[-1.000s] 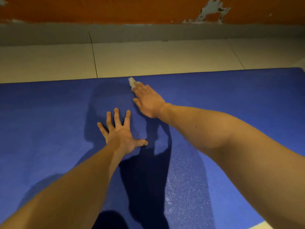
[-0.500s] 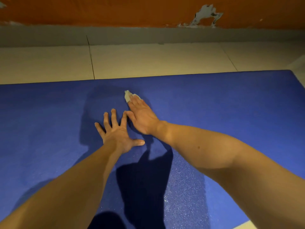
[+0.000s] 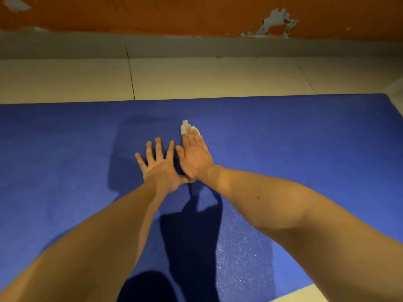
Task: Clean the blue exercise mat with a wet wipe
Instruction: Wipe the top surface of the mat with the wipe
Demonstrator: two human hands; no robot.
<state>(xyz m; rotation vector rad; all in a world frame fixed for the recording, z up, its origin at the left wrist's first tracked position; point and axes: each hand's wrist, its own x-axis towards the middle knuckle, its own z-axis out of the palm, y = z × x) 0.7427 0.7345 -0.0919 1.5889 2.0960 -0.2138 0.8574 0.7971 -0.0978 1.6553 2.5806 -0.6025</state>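
Both hands lie flat on the blue exercise mat (image 3: 305, 138). The right hand (image 3: 196, 158) pins the wet wipe (image 3: 186, 127) under its fingertips, fingers straight and pressed together. The wipe pokes out beyond them, lengthwise along the fingers, toward the mat's far edge. The left hand (image 3: 160, 166) braces just beside, fingers spread, touching the right at the thumb. Beyond the mat lie a pale tiled floor (image 3: 196, 77) and an orange wall (image 3: 152, 14).

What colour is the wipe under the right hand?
White; the wet wipe shows beyond the right hand, head view.
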